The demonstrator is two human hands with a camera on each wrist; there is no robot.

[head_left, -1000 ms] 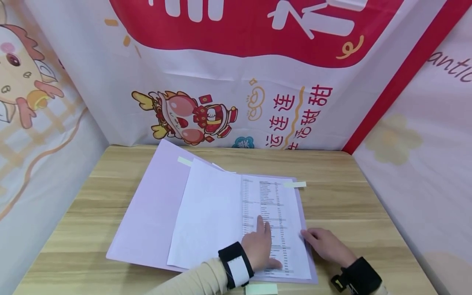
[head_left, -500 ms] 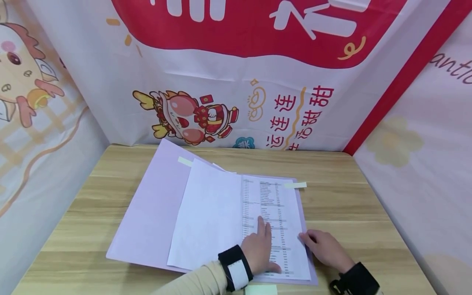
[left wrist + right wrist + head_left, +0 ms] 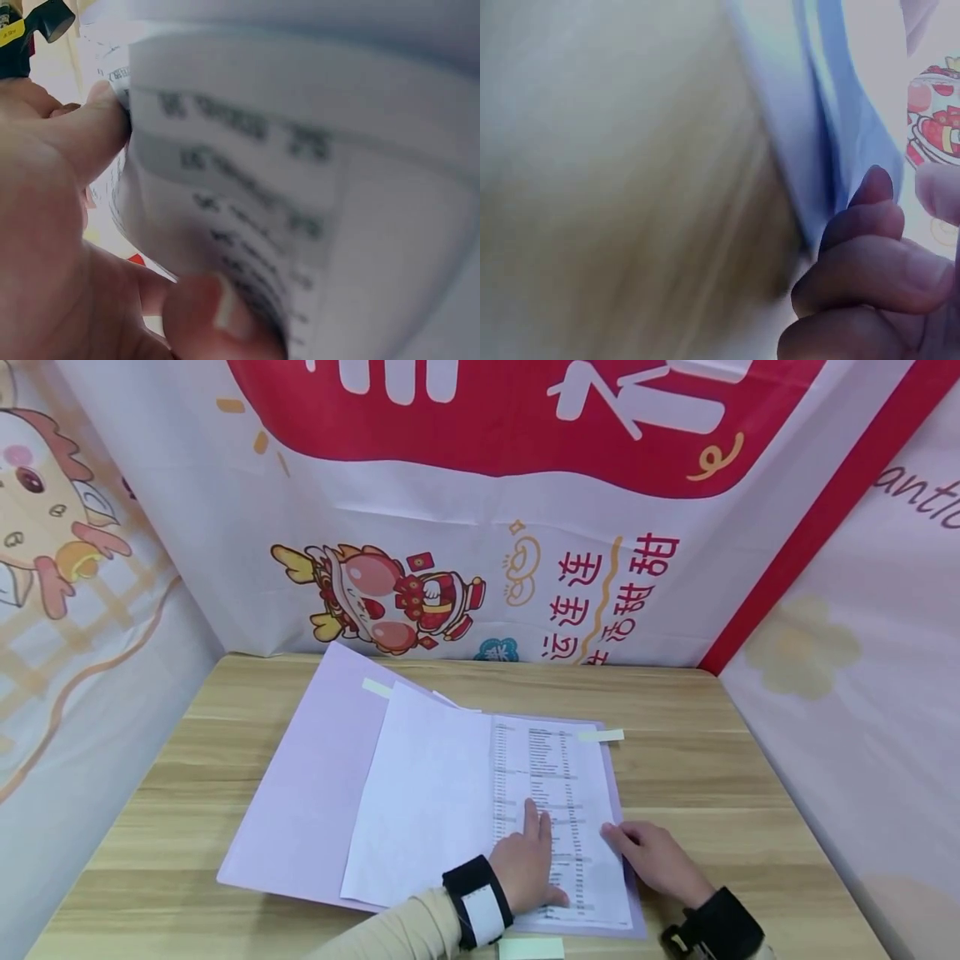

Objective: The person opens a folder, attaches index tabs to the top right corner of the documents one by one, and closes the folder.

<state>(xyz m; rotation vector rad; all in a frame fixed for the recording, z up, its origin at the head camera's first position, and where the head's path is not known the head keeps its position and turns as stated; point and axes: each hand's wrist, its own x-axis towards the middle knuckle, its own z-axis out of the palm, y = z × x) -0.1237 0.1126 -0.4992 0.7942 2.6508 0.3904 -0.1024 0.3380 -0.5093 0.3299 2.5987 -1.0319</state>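
Observation:
A lilac folder [image 3: 300,793] lies spread on the table, with a blank white sheet [image 3: 427,793] at its left and a printed table page [image 3: 555,756] at its right. My left hand [image 3: 525,864] rests on the printed page, index and middle fingers stretched up the columns, thumb out to the side. Blurred print fills much of the left wrist view behind that hand's fingers. At the page's right edge, my right hand [image 3: 660,857] pinches the paper, thumb on top and the other fingers curled. The right wrist view shows the page edge [image 3: 862,127] beside those fingers.
A pale green tab [image 3: 377,687] sticks out on the folder's left cover and another tab [image 3: 611,736] at its right edge. A pale green sticky-note pad [image 3: 531,948] lies at the front. Printed cloth [image 3: 465,510] hangs behind the wooden table [image 3: 697,760].
My right hand has shifted a little left, its thumb now farther over the edge of the printed page. My left hand stays nearly in place on the page.

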